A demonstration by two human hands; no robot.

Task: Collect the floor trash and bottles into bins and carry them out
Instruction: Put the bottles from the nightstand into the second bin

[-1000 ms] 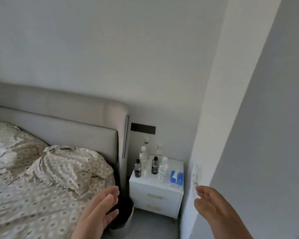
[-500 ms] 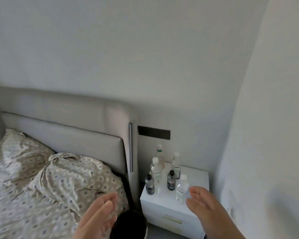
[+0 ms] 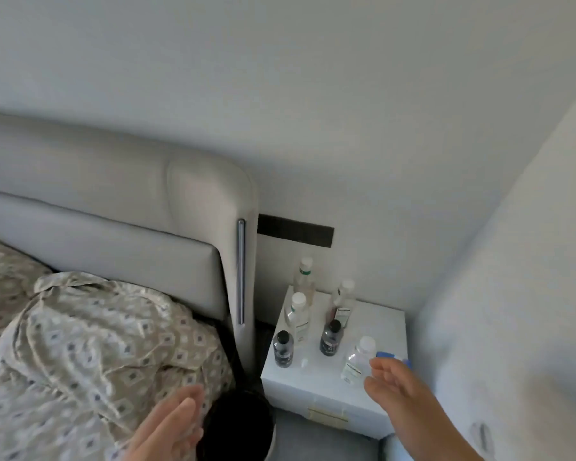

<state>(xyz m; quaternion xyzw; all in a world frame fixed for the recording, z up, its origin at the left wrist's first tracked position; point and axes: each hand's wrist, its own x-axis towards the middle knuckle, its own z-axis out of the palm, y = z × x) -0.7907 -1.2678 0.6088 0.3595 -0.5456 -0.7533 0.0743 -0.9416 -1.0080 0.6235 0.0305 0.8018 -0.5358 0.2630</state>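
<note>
Several bottles stand on a white nightstand (image 3: pixel 384 331) in the corner: two small dark ones (image 3: pixel 283 348) (image 3: pixel 330 338) and some clear ones with white caps (image 3: pixel 298 316). The nearest clear bottle (image 3: pixel 357 360) stands at the front right. My right hand (image 3: pixel 396 389) is stretched out with straight fingers, its tips just beside that bottle, holding nothing. My left hand (image 3: pixel 172 427) hovers flat and empty over a bin with a black liner (image 3: pixel 238 424), which stands on the floor between the bed and the nightstand.
A bed with a patterned cover (image 3: pixel 90 354) and a grey padded headboard (image 3: pixel 147 207) fills the left. A white wall (image 3: pixel 512 311) closes in on the right. A blue item (image 3: pixel 388 355) lies behind my right hand. Grey floor (image 3: pixel 323 444) shows below the nightstand.
The view has closed in on the nightstand. My right hand has reached forward to the nearest clear bottle. My left hand stays flat above the bin.
</note>
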